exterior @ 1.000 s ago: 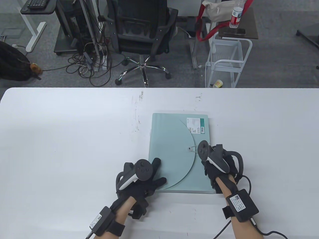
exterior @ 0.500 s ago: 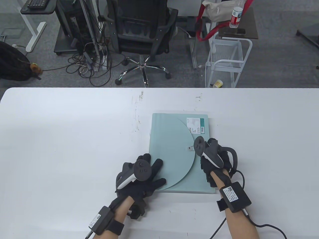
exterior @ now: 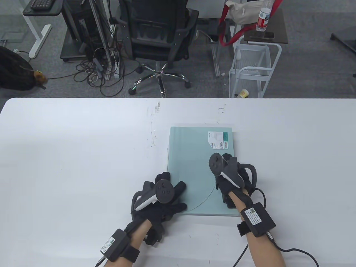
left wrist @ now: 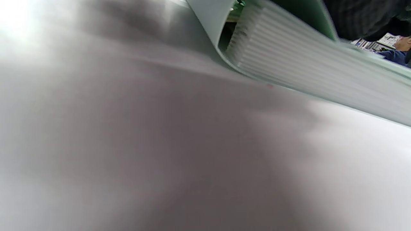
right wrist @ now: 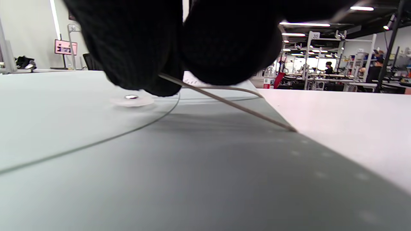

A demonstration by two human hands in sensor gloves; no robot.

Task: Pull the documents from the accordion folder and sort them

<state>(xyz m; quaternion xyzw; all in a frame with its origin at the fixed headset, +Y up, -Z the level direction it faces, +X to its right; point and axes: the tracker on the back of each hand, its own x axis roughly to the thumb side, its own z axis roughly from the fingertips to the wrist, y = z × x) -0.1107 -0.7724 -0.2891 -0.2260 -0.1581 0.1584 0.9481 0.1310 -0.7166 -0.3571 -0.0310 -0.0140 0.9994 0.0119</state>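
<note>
A pale green accordion folder (exterior: 192, 155) lies flat on the white table (exterior: 69, 155), its rounded flap down, with a white label (exterior: 218, 140) at the far right corner. My left hand (exterior: 173, 189) rests with spread fingers on the folder's near left corner. The left wrist view shows the pleated side of the folder (left wrist: 305, 70) close up. My right hand (exterior: 221, 167) is over the flap's button. In the right wrist view its fingertips (right wrist: 224, 48) pinch the thin elastic cord (right wrist: 231, 104) beside the button (right wrist: 131, 97). No documents show.
The table's far edge runs across the middle of the table view. Beyond it stand an office chair (exterior: 158, 36) and a white wire cart (exterior: 253, 69). Cables trail from both wrists at the near edge.
My right hand has moved left and away from me, from the folder's right edge onto the flap's button. My left hand has slid slightly right and further onto the folder.
</note>
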